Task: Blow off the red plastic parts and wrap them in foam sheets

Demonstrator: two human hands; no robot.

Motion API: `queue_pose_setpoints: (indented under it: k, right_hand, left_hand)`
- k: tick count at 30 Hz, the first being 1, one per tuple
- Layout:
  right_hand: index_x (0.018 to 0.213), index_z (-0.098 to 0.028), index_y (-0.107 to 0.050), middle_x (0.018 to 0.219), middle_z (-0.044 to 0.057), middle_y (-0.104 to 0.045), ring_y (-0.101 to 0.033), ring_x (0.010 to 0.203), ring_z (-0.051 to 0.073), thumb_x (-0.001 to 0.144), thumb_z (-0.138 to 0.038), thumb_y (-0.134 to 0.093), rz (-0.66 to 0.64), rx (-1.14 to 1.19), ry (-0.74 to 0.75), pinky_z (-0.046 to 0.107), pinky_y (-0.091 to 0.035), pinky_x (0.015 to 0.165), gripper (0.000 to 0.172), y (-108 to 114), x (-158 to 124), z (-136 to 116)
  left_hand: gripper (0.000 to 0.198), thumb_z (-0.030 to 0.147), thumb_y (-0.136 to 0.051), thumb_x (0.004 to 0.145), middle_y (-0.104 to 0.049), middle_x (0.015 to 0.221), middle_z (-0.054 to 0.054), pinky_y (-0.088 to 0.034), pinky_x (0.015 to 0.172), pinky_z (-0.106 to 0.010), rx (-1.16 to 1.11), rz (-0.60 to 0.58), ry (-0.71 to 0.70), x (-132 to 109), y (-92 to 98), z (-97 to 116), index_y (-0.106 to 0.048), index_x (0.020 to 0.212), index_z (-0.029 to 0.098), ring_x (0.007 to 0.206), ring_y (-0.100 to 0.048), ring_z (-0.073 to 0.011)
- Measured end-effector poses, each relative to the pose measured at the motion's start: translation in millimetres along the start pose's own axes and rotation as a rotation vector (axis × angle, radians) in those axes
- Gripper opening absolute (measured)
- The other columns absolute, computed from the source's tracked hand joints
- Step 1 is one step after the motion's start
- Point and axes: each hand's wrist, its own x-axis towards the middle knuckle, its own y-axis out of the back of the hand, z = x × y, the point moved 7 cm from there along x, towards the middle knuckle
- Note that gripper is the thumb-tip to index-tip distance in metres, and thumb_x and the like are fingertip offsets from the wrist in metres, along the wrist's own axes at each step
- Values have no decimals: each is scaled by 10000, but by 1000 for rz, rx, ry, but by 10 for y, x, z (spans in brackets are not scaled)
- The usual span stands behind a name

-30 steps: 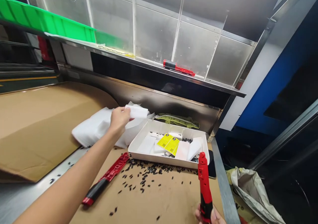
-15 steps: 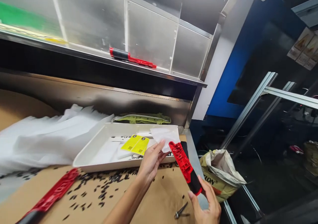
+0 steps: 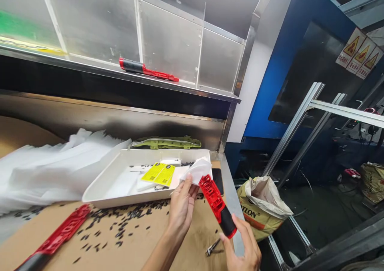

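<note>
1. Risk: your white sheet (image 3: 200, 169) could slip or crease; cause would be the pinch near its lower edge, with the rest unsupported.
2. Risk: the red-and-black handle shell (image 3: 217, 207) could swing or drop, since you grip only its black lower end; its red tip could also catch the sheet.
3. Risk: small black pieces (image 3: 120, 235) lie loose by the white tray (image 3: 126, 201); a dragging wrist could scatter them.
4. Left hand (image 3: 183, 207): thumb and fingers nearly together, pinching the sheet over the tray's right end.
5. Right hand (image 3: 246, 245): fingers spread just as wide as the shell's black end, thumb opposite, holding it tilted, hollow red side showing.
6. Shell: held just right of the sheet, above the tabletop (image 3: 230, 195); contact between them, can't tell.
7. Nearby: yellow cards (image 3: 158, 174) in the tray; slim metal piece (image 3: 213, 247), blurred, beside your right thumb; second shell (image 3: 57, 237) at left.
</note>
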Motion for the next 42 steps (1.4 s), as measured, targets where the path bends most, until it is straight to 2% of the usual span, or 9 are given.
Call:
queue_pose_setpoints:
  k: [7, 10, 14, 19, 29, 34, 38, 40, 42]
  right_hand:
    - [1050, -249, -705, 971, 71, -740, -698, 894, 238, 812, -425, -716, -15, 72, 45, 325, -500, 823, 296, 12, 0, -63]
    - [1065, -232, -689, 981, 79, -740, -707, 891, 231, 840, -406, -688, -47, 59, 110, 317, -522, 807, 285, 20, -9, -130]
    - [1203, -171, -596, 1022, 87, -739, -714, 906, 222, 857, -449, -660, -51, -71, 205, 305, -551, 786, 448, 100, 43, -233]
    - [1125, -188, -615, 1052, 91, -734, -697, 1001, 245, 890, -447, -607, -105, -171, 444, 407, -550, 925, 350, 161, 171, -518]
    - [1087, -230, -648, 1335, 135, -590, -463, 1315, 394, 849, -519, -614, -205, -190, 448, 646, -521, 891, 376, 163, 148, -716]
    - [1101, -222, -640, 1132, 96, -711, -519, 1273, 367, 842, -484, -650, -402, -108, 391, 698, -386, 1015, 369, 62, 139, -737]
    - [1026, -263, -672, 1101, 51, -721, -577, 1205, 342, 814, -415, -710, -715, -55, 281, 741, -251, 1069, 263, -72, 157, -888]
    - [992, -284, -680, 1091, 17, -721, -566, 1215, 310, 869, -334, -657, -876, -50, 290, 746, -169, 1093, 135, -135, 144, -1062]
    - [962, -292, -681, 1070, -8, -721, -559, 1213, 275, 934, -267, -555, -973, -49, 339, 742, -101, 1107, 131, -180, 142, -1264]
  left_hand:
    - [72, 166, -717, 805, -753, 807, -27, -561, 693, -241, -35, -40, 28, -94, 41, -13, -688, 844, 113, 724, -685, -123]
    - [267, 265, -848, 664, -757, 769, -35, -548, 644, -199, -34, -89, 83, -168, 50, -83, -700, 839, 128, 672, -678, -117]
    - [552, 386, -924, 498, -772, 850, -32, -565, 690, -240, -6, -135, 158, -303, 116, -210, -704, 962, 183, 760, -702, -167]
    - [482, 372, -920, 514, -769, 907, -46, -557, 738, -263, 49, -208, 214, -463, 246, -324, -720, 899, 163, 847, -696, -205]
    - [320, 343, -890, 580, -762, 845, -25, -529, 741, -244, 19, -295, 295, -765, 452, -381, -751, 821, 184, 791, -671, -169]
    - [336, 208, -861, 641, -769, 978, -46, -500, 900, -293, -83, -332, 410, -952, 538, -484, -752, 959, 183, 924, -678, -192]
    - [457, 413, -873, 607, -757, 1069, -67, -452, 1032, -407, -301, -358, 583, -1172, 626, -521, -746, 982, 184, 955, -673, -189]
    - [540, 512, -859, 582, -758, 1064, -53, -434, 1058, -464, -418, -375, 655, -1302, 647, -501, -738, 1004, 197, 980, -670, -193]
    - [503, 533, -850, 585, -767, 1022, -39, -455, 1033, -492, -500, -397, 703, -1418, 648, -474, -744, 955, 209, 1004, -669, -209]
